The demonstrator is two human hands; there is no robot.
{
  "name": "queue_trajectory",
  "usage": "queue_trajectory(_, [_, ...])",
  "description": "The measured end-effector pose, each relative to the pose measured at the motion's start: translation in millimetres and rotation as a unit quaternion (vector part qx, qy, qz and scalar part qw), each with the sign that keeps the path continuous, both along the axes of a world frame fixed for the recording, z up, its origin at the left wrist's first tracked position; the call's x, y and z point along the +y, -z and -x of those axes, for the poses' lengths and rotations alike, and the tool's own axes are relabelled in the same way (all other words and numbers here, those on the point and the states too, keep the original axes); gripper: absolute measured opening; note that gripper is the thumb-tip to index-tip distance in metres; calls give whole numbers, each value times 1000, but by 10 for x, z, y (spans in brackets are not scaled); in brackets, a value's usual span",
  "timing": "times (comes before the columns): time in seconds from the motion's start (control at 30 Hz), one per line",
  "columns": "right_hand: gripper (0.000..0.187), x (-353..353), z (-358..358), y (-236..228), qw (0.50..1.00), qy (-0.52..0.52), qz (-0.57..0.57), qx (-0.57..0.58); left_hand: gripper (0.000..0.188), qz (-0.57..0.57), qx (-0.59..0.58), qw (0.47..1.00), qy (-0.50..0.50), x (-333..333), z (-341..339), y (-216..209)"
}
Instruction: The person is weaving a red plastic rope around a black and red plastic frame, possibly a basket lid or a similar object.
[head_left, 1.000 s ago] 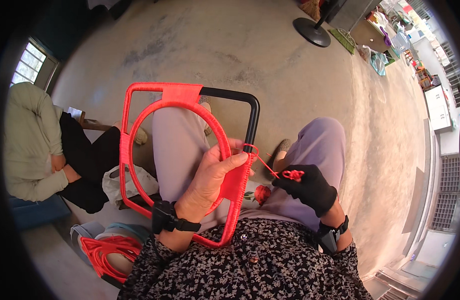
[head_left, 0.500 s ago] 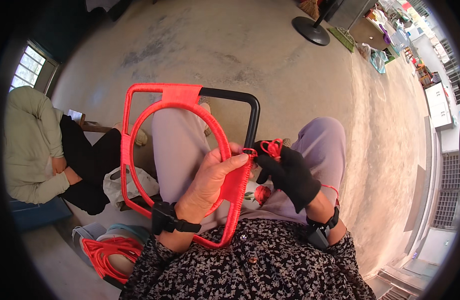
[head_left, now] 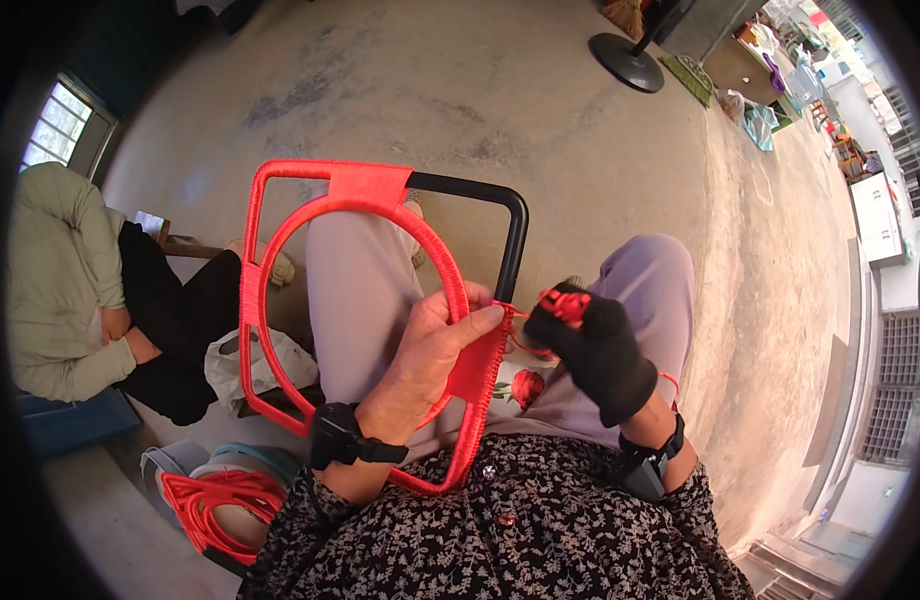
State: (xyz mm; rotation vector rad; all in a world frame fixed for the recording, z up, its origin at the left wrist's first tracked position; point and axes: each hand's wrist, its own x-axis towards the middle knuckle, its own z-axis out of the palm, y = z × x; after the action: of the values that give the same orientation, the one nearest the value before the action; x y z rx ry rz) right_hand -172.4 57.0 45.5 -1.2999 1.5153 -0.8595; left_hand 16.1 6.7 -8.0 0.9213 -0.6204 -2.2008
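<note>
A square frame with rounded corners (head_left: 370,185) stands over my lap, with a ring fixed inside it. Red cord is wound tightly round most of it, while the upper right corner is bare black tube. My bare left hand (head_left: 425,345) grips the frame's right side, its thumb pressed where the red winding ends. From that spot a strand runs to my right hand (head_left: 595,350), which wears a black glove with cut-off fingers. Its fingers are closed round a small bundle of red cord (head_left: 565,306), apart from the frame.
At the left a person (head_left: 70,290) sits with hands together in the lap. Beside my left leg lie a white bag (head_left: 270,365) and another red-wound frame (head_left: 215,510). A round black stand base (head_left: 628,62) and a green broom (head_left: 688,80) stand far right.
My right hand has drawn away from the frame toward the right, and its fingers have closed round the cord bundle. The strand now spans a gap. My left hand keeps its grip.
</note>
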Motion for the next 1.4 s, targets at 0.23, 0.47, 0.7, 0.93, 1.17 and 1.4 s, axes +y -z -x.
queue_trajectory(0.23, [36,146,432,39,984,172,19,30,14,-39,44,998,15,-75,-45,6])
queue_trajectory(0.47, [23,176,5,339,968,-193,-160,12,34,-15,1,999,-30,-35,2,34])
queue_trajectory(0.7, [46,-348,-121,612,960,27,-4,-278,64,52,-93,994,-36,-22,112,65])
queue_trajectory(0.93, [38,-524,-284,469,931,97,-52,-349,38,18,-13,1000,11,-17,138,-14])
queue_trajectory(1.17, [24,-342,-91,369,978,176,60,-98,38,12,-21,1000,14,-51,56,-37])
queue_trajectory(1.4, [24,417,741,301,954,190,47,-229,52,34,-82,995,-52,-30,54,65])
